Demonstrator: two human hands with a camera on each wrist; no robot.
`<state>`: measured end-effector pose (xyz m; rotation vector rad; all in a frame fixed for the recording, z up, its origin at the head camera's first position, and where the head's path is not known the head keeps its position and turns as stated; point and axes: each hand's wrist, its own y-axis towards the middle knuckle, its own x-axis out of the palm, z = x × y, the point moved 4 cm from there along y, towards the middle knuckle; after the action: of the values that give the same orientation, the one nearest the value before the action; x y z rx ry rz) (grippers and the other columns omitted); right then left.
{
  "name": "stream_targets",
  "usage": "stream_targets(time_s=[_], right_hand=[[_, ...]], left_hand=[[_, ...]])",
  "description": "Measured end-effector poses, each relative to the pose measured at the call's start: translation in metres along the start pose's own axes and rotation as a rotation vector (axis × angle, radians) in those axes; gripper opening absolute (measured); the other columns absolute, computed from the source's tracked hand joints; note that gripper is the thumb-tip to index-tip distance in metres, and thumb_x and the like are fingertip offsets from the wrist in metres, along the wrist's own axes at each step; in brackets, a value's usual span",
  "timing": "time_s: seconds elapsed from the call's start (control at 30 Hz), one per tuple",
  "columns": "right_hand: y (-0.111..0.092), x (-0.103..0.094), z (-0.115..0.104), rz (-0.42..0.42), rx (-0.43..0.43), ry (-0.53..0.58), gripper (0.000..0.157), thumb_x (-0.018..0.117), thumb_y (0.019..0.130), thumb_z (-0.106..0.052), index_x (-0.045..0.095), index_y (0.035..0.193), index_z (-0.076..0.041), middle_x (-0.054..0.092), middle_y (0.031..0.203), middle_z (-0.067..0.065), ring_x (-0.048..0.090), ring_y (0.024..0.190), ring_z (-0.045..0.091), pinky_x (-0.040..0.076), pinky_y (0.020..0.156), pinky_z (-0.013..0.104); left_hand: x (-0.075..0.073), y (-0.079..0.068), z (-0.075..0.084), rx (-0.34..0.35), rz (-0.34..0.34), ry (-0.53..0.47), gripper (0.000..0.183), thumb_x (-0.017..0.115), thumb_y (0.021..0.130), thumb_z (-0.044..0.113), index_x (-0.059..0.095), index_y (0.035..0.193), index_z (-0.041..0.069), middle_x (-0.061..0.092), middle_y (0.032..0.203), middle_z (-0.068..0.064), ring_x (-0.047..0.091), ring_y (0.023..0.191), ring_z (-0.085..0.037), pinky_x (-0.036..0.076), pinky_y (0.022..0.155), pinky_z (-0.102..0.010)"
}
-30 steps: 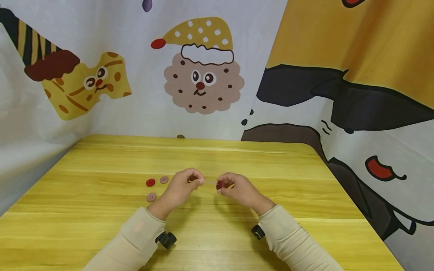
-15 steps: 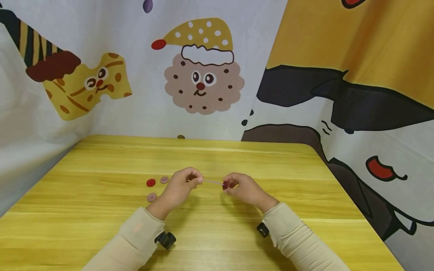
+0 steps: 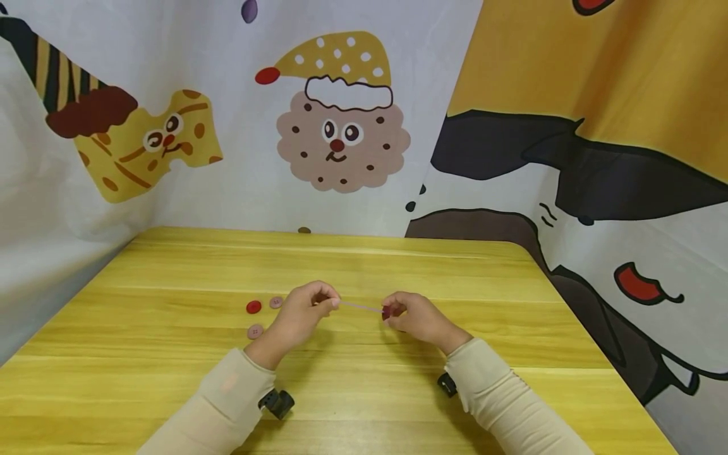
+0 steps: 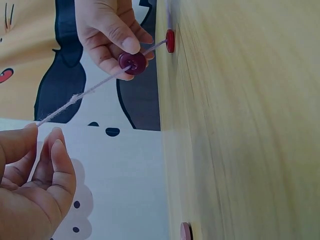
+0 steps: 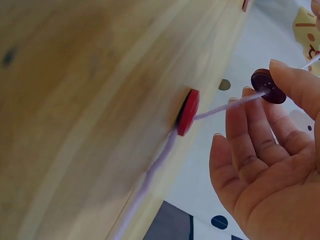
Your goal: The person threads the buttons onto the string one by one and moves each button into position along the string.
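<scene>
My left hand (image 3: 301, 314) pinches the end of a pale lilac string (image 4: 75, 98) between thumb and finger. The string runs tautly to a dark maroon button (image 4: 133, 63), passing through its holes. My right hand (image 3: 419, 317) holds that button between thumb and fingers. Beyond it, a red button (image 5: 189, 112) is also threaded on the string, hanging near the tabletop in the right wrist view; the head view hides it behind the right hand. From there the string (image 5: 145, 185) continues downward in that view. Both hands are held above the table.
On the wooden table (image 3: 364, 392), left of my left hand, lie a loose red button (image 3: 253, 307) and two dusty-pink buttons, one farther back (image 3: 275, 303) and one nearer (image 3: 255, 331). A cartoon-printed curtain (image 3: 227, 202) hangs behind the table and along its sides.
My right hand has moved to the right with the maroon button, and the stretch of string between the hands has grown longer. The left hand stays nearly still.
</scene>
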<state>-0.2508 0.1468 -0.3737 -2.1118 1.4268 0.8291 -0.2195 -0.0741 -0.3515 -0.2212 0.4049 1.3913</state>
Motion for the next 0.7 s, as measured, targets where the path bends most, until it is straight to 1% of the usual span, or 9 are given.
stream_targets(time_s=[0.13, 0.3, 0.47, 0.6, 0.7], right_hand=[[-0.0001, -0.001, 0.0037, -0.002, 0.016, -0.006, 0.029, 0.071, 0.087, -0.006, 0.064, 0.114, -0.001, 0.064, 0.094, 0.002, 0.058, 0.087, 0.016, 0.048, 0.068, 0.027], [0.0003, -0.0022, 0.0062, 0.001, 0.025, -0.023, 0.027, 0.071, 0.087, -0.006, 0.065, 0.113, -0.002, 0.064, 0.095, 0.002, 0.057, 0.088, 0.016, 0.048, 0.071, 0.028], [0.0007, -0.0032, 0.0093, 0.012, 0.012, -0.048, 0.027, 0.071, 0.086, -0.005, 0.065, 0.112, -0.002, 0.065, 0.095, 0.002, 0.058, 0.088, 0.016, 0.049, 0.073, 0.029], [-0.0002, -0.0041, 0.0104, 0.011, -0.002, -0.062, 0.025, 0.071, 0.085, -0.005, 0.066, 0.11, -0.001, 0.066, 0.096, 0.001, 0.059, 0.091, 0.017, 0.05, 0.076, 0.031], [-0.0014, -0.0053, 0.0103, 0.007, -0.008, -0.077, 0.023, 0.071, 0.085, -0.005, 0.067, 0.108, -0.002, 0.066, 0.097, 0.002, 0.059, 0.094, 0.019, 0.05, 0.08, 0.035]], left_hand=[[-0.0005, -0.0005, 0.0009, -0.002, 0.001, 0.0, 0.005, 0.06, 0.095, 0.01, 0.063, 0.096, 0.006, 0.061, 0.089, -0.004, 0.054, 0.08, -0.017, 0.045, 0.069, -0.03], [-0.0008, -0.0009, 0.0016, 0.001, 0.0, 0.003, 0.005, 0.06, 0.095, 0.009, 0.063, 0.096, 0.005, 0.062, 0.09, -0.007, 0.054, 0.08, -0.016, 0.045, 0.069, -0.03], [-0.0012, -0.0013, 0.0023, 0.013, -0.003, 0.004, 0.007, 0.06, 0.095, 0.01, 0.063, 0.097, 0.003, 0.062, 0.09, -0.007, 0.054, 0.08, -0.016, 0.045, 0.07, -0.031], [-0.0017, -0.0019, 0.0025, 0.012, -0.009, 0.003, 0.006, 0.06, 0.095, 0.01, 0.063, 0.097, 0.006, 0.062, 0.091, -0.009, 0.054, 0.08, -0.017, 0.045, 0.07, -0.031], [-0.0023, -0.0022, 0.0025, 0.004, -0.009, 0.002, 0.004, 0.06, 0.096, 0.011, 0.064, 0.096, 0.009, 0.062, 0.09, -0.006, 0.054, 0.081, -0.017, 0.046, 0.071, -0.031]])
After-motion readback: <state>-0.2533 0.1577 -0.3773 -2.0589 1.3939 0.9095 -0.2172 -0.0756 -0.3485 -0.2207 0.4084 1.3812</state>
